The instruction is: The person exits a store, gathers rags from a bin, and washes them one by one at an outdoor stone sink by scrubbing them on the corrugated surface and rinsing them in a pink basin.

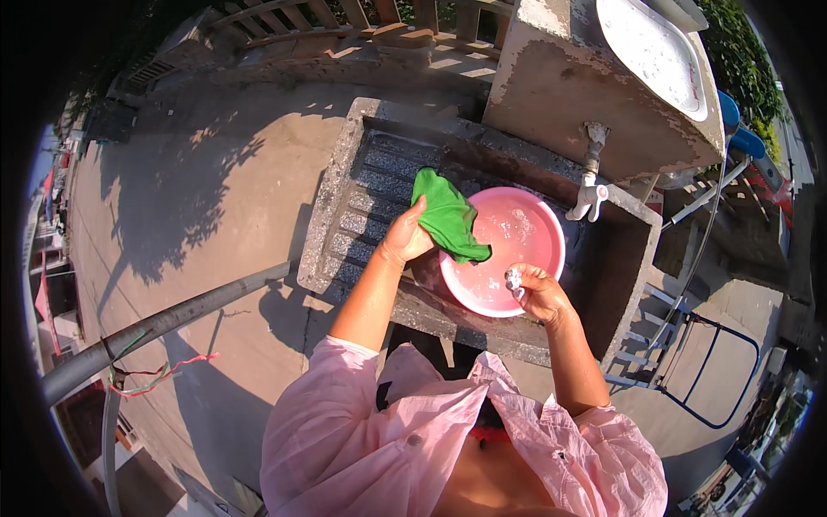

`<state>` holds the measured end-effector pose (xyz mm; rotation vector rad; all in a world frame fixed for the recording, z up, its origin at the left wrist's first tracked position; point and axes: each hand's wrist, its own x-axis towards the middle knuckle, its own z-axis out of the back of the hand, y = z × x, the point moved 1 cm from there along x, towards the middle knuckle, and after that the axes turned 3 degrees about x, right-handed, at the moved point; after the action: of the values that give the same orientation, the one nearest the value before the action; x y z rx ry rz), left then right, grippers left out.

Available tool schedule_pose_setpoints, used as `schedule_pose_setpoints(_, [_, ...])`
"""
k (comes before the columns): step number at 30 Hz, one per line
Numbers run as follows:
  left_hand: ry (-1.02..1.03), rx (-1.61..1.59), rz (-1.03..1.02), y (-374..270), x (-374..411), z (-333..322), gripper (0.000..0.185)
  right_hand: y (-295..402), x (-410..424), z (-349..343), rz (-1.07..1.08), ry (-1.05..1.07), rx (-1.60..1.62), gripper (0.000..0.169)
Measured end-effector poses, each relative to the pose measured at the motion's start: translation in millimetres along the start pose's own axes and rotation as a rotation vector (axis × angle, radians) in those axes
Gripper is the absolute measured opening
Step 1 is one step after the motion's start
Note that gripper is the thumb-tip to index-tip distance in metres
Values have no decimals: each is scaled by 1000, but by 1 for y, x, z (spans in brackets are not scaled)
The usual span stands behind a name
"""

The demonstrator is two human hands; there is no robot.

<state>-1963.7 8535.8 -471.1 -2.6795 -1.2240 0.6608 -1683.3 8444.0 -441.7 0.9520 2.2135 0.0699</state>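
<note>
My left hand (pixel 409 236) grips a wet-looking green cloth (pixel 447 213) by its near edge. The cloth spreads over the left rim of a pink plastic basin (pixel 553 226), one corner hanging over the basin's inside. Pale, cloudy water with patches of foam (pixel 517 223) shows in the basin. Above the basin's near right rim, my right hand (pixel 544 294) pinches a small silvery-white clump (pixel 514 280) between thumb and fingers; its material is hard to tell. Under the basin is a stone wash sink (pixel 471 331) with a ribbed washboard (pixel 368 200) on its left side.
A white tap (pixel 588 194) projects from a concrete block (pixel 549 97) behind the basin, with a white tray (pixel 652 55) on top. At left, a grey metal pole (pixel 194 310) reaches towards the sink. To the right stands a blue metal frame (pixel 704 362). A picket fence (pixel 362 16) runs behind.
</note>
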Motion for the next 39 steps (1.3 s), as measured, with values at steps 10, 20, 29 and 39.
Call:
schedule_pose_setpoints(10, [-1046,-61,-474,13,-139,126,52,-63,159,-103,-142,124,-547,8])
schedule_pose_setpoints(20, [-924,1926,-270,1,-140,93,54,-224,228,-88,920,393,-2006,52])
schedule_pose_setpoints(29, [-847,2235,-50,13,-146,94,62,-72,289,-96,911,114,-1839,35])
schedule_pose_setpoints(39, [-689,2221,-186,5,-155,96,67,-65,324,-125,319,327,-1832,24])
